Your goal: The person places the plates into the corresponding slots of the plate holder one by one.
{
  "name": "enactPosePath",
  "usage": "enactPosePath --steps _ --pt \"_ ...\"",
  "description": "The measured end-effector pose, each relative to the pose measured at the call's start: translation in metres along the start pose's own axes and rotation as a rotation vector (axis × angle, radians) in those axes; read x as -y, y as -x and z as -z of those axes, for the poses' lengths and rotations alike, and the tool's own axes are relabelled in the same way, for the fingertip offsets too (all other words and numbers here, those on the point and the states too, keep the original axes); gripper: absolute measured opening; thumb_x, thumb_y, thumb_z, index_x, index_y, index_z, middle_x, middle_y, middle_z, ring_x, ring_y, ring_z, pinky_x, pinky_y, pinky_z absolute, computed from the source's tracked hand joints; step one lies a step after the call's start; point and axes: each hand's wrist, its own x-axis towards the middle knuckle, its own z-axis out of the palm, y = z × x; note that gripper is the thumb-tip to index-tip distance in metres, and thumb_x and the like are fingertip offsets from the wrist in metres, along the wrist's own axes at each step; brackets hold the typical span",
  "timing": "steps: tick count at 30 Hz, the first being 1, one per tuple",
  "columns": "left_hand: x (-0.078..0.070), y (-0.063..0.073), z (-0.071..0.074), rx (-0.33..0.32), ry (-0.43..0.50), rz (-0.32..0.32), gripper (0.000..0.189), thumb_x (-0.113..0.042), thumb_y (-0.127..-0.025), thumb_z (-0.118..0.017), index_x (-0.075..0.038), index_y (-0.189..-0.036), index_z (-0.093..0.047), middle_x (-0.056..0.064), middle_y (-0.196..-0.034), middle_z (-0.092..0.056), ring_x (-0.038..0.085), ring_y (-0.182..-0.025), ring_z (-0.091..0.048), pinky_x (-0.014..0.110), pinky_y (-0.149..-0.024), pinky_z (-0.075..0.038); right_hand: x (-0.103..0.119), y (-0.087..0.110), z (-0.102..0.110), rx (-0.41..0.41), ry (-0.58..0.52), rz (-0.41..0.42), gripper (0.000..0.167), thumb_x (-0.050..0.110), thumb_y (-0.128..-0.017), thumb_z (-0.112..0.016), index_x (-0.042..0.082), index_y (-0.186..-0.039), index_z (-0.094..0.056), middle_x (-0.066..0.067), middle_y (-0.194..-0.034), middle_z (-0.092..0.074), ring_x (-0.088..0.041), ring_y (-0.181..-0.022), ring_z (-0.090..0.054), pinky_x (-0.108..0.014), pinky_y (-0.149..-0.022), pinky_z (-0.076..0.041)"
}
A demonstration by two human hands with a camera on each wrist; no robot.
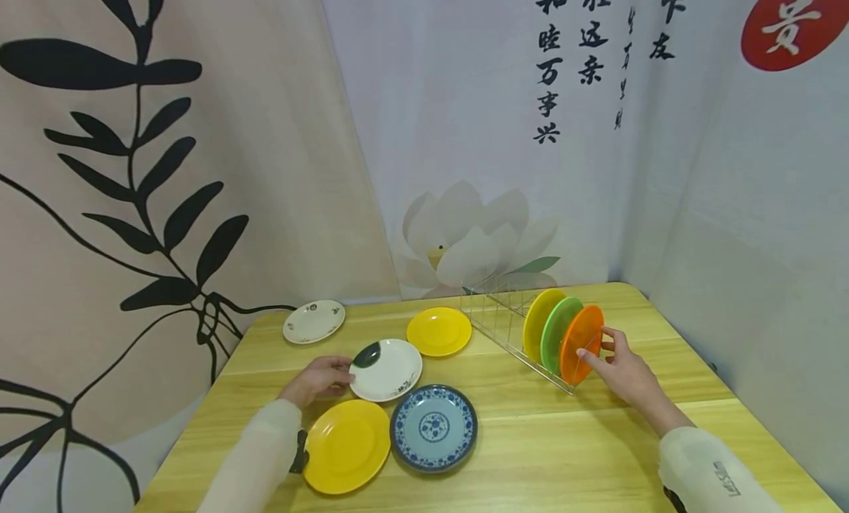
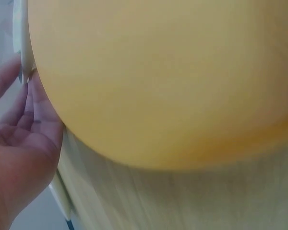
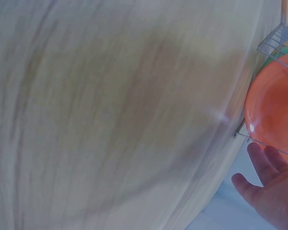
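My left hand [image 1: 326, 380] pinches the left rim of a white plate [image 1: 391, 373] that has a dark green patch and small printed marks. In the left wrist view, that plate's rim [image 2: 20, 38] stands between thumb and fingers of the left hand [image 2: 26, 139]. On the right, a wire dish rack [image 1: 511, 336] holds a yellow plate [image 1: 539, 323], a green plate [image 1: 557, 334] and an orange plate [image 1: 578, 343], all upright. Thumb and fingers of my right hand [image 1: 626, 377] are spread at the orange plate's near edge; the right wrist view shows the fingertips [image 3: 254, 149] right by its rim.
Below the left hand lies a large yellow plate [image 1: 348, 447], with a blue patterned plate [image 1: 434, 428] beside it. A smaller yellow plate [image 1: 439, 332] and a white patterned plate [image 1: 315, 321] lie farther back on the wooden table [image 1: 544, 454]. Printed curtains [image 1: 298, 166] hang behind.
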Motion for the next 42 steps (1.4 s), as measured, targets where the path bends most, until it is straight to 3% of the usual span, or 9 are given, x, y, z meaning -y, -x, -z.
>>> enactPosePath --steps 5,13,23,29,42 --pt "-0.001 0.002 -0.005 -0.031 -0.034 0.000 0.047 0.002 -0.087 -0.070 0.012 -0.130 -0.053 0.016 -0.104 -0.066 0.019 -0.080 -0.062 0.033 -0.071 -0.057 -0.001 0.000 -0.001 0.001 0.003 0.004 0.094 0.064 -0.095 -0.050 0.001 -0.154 -0.012 -0.035 -0.146 -0.038 -0.051 -0.121 -0.048 -0.063 -0.090 -0.046" --pt "-0.006 0.005 -0.006 -0.031 0.053 -0.008 0.050 0.009 -0.086 -0.062 0.017 -0.133 -0.046 0.016 -0.095 -0.069 0.019 -0.074 -0.066 0.033 -0.068 -0.060 -0.001 -0.002 -0.002 -0.002 0.007 0.010 0.093 0.064 -0.095 -0.050 0.001 -0.153 -0.013 -0.035 -0.144 -0.040 -0.051 -0.120 -0.049 -0.063 -0.090 -0.046" --pt "-0.018 0.007 0.003 -0.040 0.132 -0.023 0.056 0.005 -0.088 -0.057 0.013 -0.141 -0.040 0.025 -0.109 -0.064 0.021 -0.080 -0.066 0.035 -0.072 -0.060 0.001 -0.001 -0.001 -0.002 0.019 0.013 0.092 0.062 -0.096 -0.050 -0.001 -0.153 -0.013 -0.036 -0.143 -0.040 -0.052 -0.119 -0.050 -0.063 -0.089 -0.047" --pt "-0.026 0.010 0.012 -0.051 0.152 -0.021 0.059 0.003 -0.089 -0.055 0.012 -0.144 -0.034 0.018 -0.103 -0.064 0.018 -0.078 -0.064 0.035 -0.073 -0.060 0.001 0.000 0.000 0.008 0.010 0.005 0.093 0.062 -0.096 -0.050 -0.001 -0.153 -0.012 -0.036 -0.144 -0.039 -0.052 -0.120 -0.049 -0.063 -0.089 -0.046" --pt "-0.046 0.009 0.026 -0.090 0.295 -0.120 0.053 0.001 -0.087 -0.048 0.014 -0.134 -0.030 0.020 -0.102 -0.056 0.021 -0.076 -0.067 0.032 -0.071 -0.060 0.000 0.000 0.000 0.001 -0.001 -0.002 0.094 0.064 -0.095 -0.050 0.000 -0.154 -0.012 -0.036 -0.145 -0.038 -0.052 -0.121 -0.048 -0.064 -0.093 -0.044"
